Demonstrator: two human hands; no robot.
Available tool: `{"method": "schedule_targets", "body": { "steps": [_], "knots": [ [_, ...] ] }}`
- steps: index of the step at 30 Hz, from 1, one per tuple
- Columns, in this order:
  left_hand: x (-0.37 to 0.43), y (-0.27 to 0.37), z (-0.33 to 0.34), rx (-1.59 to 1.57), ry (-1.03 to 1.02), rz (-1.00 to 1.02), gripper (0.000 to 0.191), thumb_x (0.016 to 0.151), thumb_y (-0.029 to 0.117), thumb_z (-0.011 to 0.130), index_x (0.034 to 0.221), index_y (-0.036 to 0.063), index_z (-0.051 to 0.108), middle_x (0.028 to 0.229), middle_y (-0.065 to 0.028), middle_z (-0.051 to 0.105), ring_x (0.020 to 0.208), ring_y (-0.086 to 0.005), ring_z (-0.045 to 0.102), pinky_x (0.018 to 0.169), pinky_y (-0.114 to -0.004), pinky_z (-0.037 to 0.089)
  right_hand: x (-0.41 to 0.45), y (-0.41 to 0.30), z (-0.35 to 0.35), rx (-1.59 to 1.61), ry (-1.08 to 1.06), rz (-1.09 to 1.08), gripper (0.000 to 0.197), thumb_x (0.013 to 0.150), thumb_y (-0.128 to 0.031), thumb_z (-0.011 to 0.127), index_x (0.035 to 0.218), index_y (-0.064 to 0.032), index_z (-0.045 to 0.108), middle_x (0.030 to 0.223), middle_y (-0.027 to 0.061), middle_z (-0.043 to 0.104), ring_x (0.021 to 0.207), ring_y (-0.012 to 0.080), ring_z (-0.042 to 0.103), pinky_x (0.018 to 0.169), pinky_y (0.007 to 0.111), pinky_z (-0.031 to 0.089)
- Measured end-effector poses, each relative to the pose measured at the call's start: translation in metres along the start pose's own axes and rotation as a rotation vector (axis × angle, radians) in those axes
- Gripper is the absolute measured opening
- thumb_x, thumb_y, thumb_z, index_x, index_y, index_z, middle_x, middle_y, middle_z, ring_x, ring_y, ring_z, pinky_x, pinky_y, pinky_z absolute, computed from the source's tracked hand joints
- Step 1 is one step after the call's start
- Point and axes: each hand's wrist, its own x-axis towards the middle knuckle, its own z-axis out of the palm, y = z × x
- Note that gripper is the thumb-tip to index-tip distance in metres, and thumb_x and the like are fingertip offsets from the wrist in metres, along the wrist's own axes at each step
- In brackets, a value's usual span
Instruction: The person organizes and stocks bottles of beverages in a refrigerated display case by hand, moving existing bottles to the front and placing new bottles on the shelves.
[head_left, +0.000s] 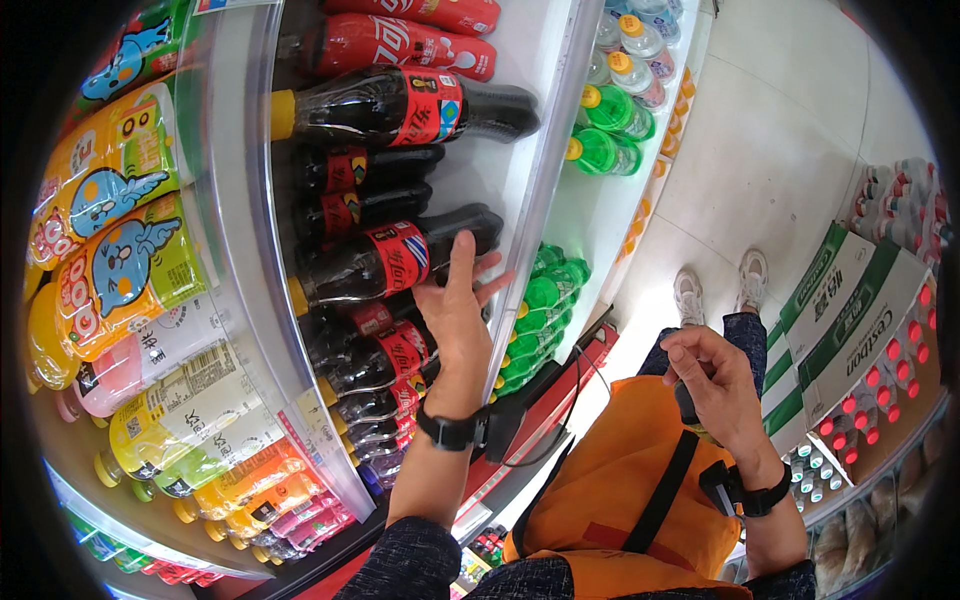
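My left hand (459, 315) is in a shelf of cola bottles, its fingers apart. Its thumb side overlaps the base end of a cola bottle (397, 255) with a red label and a yellow cap; whether they touch is hard to tell. Another large cola bottle (375, 105) lies further up the picture, and more cola bottles (390, 360) are beside my wrist. My right hand (712, 386) is in front of an orange apron (637, 450), fingers curled. A small dark object (686, 403) shows partly behind its fingers; I cannot tell whether it is gripped.
A clear shelf edge (540, 172) runs beside the cola. Green bottles (551, 300) stand on the neighbouring shelf. Juice bottles (135, 270) fill the left side. Cartons (855, 315) and red-capped bottles (874, 390) are at right, past the tiled floor (780, 142). A black strap device (517, 435) is by my left wrist.
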Motion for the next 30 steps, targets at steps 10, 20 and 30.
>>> {"method": "schedule_targets", "body": {
  "steps": [10,20,30],
  "knots": [
    [-0.014,0.053,0.032,1.423,-0.393,1.223,0.040,0.076,0.007,0.072,0.113,0.0018,0.059,0.103,-0.0108,0.061,0.096,-0.0253,0.059,0.102,-0.046,0.037,-0.003,0.003,0.003,0.018,0.002,0.029,0.023,0.096,-0.024,0.059,0.100,-0.0019,0.061,0.072,0.0002,0.059,0.070,0.0080,0.058,0.062,0.021,0.042],
    [0.025,0.021,0.002,2.215,-0.440,0.977,0.020,0.074,0.006,0.063,0.094,0.0024,0.063,0.096,-0.0123,0.059,0.097,-0.0322,0.058,0.104,-0.064,0.025,-0.009,0.004,-0.003,-0.072,0.004,0.056,0.023,0.096,-0.025,0.059,0.100,-0.0023,0.061,0.073,0.0003,0.059,0.070,0.0078,0.058,0.062,0.021,0.042],
    [0.023,0.020,-0.006,2.354,-0.467,0.931,0.035,0.079,0.023,0.067,0.107,0.0043,0.055,0.104,-0.0138,0.055,0.108,-0.0345,0.054,0.097,-0.066,0.032,-0.015,-0.003,-0.018,0.013,0.055,0.012,0.022,0.096,-0.023,0.058,0.101,-0.0017,0.061,0.074,0.0010,0.059,0.070,0.0080,0.058,0.063,0.022,0.043]
  ]
}}
